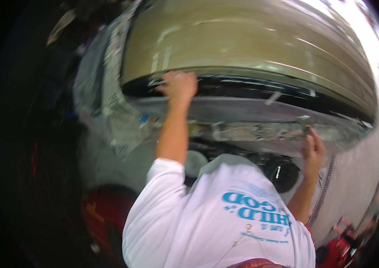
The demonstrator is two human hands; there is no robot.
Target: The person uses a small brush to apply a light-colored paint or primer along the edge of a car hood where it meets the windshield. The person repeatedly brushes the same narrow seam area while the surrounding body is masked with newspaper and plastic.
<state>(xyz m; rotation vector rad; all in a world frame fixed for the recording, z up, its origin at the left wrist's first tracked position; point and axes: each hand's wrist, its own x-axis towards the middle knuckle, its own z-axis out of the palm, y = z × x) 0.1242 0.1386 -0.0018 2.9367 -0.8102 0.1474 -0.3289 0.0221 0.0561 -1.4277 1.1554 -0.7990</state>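
A glossy gold-olive vehicle panel (243,40) curves across the upper view, with a black strip (243,85) along its lower edge. My left hand (181,87) rests on the left part of that strip, fingers apart, holding nothing that I can see. Lower down at the right, my right hand (313,154) is closed round a small dark object (307,130). Its pale, blurred end points up toward the wrapped lower edge; its kind is unclear. A pale tape-like piece (273,98) lies across the strip between my hands.
Crumpled masking paper (261,132) and grey sheeting (92,85) wrap the panel's surroundings. A round black object (282,174) lies below, near my body. Red things stand at the lower left (109,219) and lower right (336,251). A dark floor grate (322,192) runs at the right.
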